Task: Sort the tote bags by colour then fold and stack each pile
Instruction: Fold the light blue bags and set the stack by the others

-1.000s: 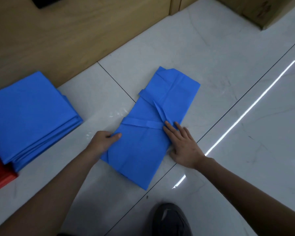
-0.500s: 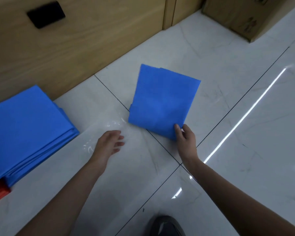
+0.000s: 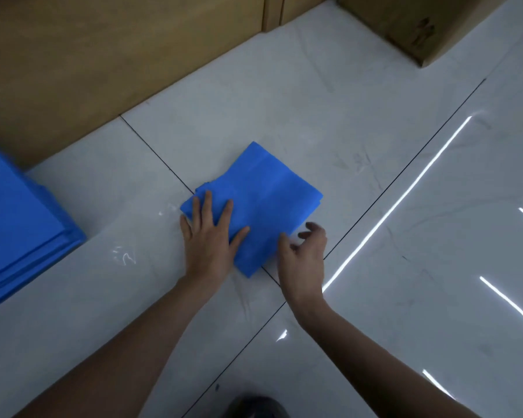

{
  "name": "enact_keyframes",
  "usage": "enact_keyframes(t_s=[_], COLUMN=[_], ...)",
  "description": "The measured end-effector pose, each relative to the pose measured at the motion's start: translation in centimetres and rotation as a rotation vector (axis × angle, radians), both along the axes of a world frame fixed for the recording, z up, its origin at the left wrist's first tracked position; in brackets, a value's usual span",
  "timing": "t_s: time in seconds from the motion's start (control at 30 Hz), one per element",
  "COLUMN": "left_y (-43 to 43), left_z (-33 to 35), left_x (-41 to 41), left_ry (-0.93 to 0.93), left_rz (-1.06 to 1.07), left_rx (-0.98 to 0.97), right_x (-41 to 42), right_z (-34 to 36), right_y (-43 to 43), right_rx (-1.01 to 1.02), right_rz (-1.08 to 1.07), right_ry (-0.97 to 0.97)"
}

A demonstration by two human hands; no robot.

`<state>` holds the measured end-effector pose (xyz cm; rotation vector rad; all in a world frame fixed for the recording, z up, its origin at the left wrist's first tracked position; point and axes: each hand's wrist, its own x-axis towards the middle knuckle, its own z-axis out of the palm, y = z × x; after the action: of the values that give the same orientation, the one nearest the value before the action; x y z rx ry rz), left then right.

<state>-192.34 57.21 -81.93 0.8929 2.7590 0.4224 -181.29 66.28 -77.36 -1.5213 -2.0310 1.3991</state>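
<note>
A blue tote bag (image 3: 263, 203), folded into a small rectangle, lies on the white tiled floor in the middle of the view. My left hand (image 3: 210, 236) presses flat on its near left corner with the fingers spread. My right hand (image 3: 304, 254) hovers at the bag's near right edge, its fingers loosely curled and holding nothing. At the left edge sits a stack of folded blue tote bags (image 3: 15, 230), partly cut off by the frame.
A wooden cabinet front (image 3: 103, 55) runs along the back left. A cardboard box (image 3: 420, 22) stands at the back right. My dark shoe (image 3: 254, 408) shows at the bottom edge. Bright light strips reflect on the glossy tiles to the right.
The bag went from unfolded with its straps showing to a smaller folded rectangle. My left hand moved onto it and presses it flat. My right hand let go of its edge.
</note>
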Motion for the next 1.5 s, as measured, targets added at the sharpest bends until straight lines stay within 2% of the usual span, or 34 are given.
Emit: enact_keyframes(t_s=[0.07, 0.1, 0.2, 0.27, 0.33, 0.47, 0.6, 0.63, 0.7, 0.77, 0.87, 0.97, 1.03, 1.17, 1.27, 1.37, 1.5], left_y=[-1.0, -1.5, -2.9, -3.8, -4.5, -3.9, -3.2, -3.1, -3.0, -2.7, -2.5, -2.5, -2.5, -2.3, -2.3, -2.7, -4.2], left_z=[-0.8, -1.0, -0.8, -0.3, -0.1, -0.8, -2.3, -2.5, -2.5, -2.4, -2.9, -3.3, -3.3, -2.8, -2.2, -0.9, 1.1], left_x=[-0.6, -1.0, -2.8, -4.1, -4.1, -0.3, 1.4, 1.4, 1.3, 0.9, 0.4, 0.6, 0.6, 0.6, 1.0, 3.0, 4.9], left_ry=[0.042, 0.042, -0.009, -0.063, -0.058, 0.045, 0.157, 0.174, 0.172, 0.17, 0.188, 0.217, 0.217, 0.19, 0.187, 0.096, -0.357], left_rz=[-0.084, -0.127, -0.255, -0.314, -0.312, -0.107, -0.04, -0.038, -0.036, -0.006, 0.032, 0.003, 0.01, 0.021, 0.089, 0.29, 0.462], left_rx=[-0.011, -0.015, -0.035, -0.078, -0.059, 0.031, -0.026, -0.039, -0.03, 0.012, 0.022, 0.008, 0.005, 0.01, 0.032, 0.194, 0.636], right_x=[-0.2, -0.6, -2.4, -2.3, -1.4, 0.6, -2.2, -3.3, -4.9, -5.7, -5.7, -5.8, -5.6, -2.8, -0.9, -1.1, -0.8], right_z=[-0.4, -0.6, -1.9, -3.6, -4.9, -5.8, -5.0, -5.0, -5.4, -6.1, -7.0, -6.6, -6.3, -5.8, -6.1, -6.0, -7.5], right_y=[1.7, 2.8, 5.3, 5.0, 3.2, -0.3, 1.8, 2.6, 3.6, 3.8, 3.8, 4.1, 4.0, 2.2, 1.1, 1.4, 2.0], right_rx=[0.581, 0.697, 0.605, 0.632, 0.714, 0.807, 0.829, 0.839, 0.862, 0.901, 0.92, 0.904, 0.875, 0.725, 0.729, 0.714, 0.608], right_rz=[0.204, 0.366, 0.826, 0.961, 0.898, 0.726, 0.599, 0.64, 0.852, 0.977, 0.971, 0.974, 0.899, 0.553, 0.609, 0.619, 0.809], right_ry=[-0.045, -0.078, -0.312, -0.401, -0.397, -0.425, -0.289, -0.259, -0.235, -0.268, -0.306, -0.256, -0.215, -0.358, -0.472, -0.494, -0.568])
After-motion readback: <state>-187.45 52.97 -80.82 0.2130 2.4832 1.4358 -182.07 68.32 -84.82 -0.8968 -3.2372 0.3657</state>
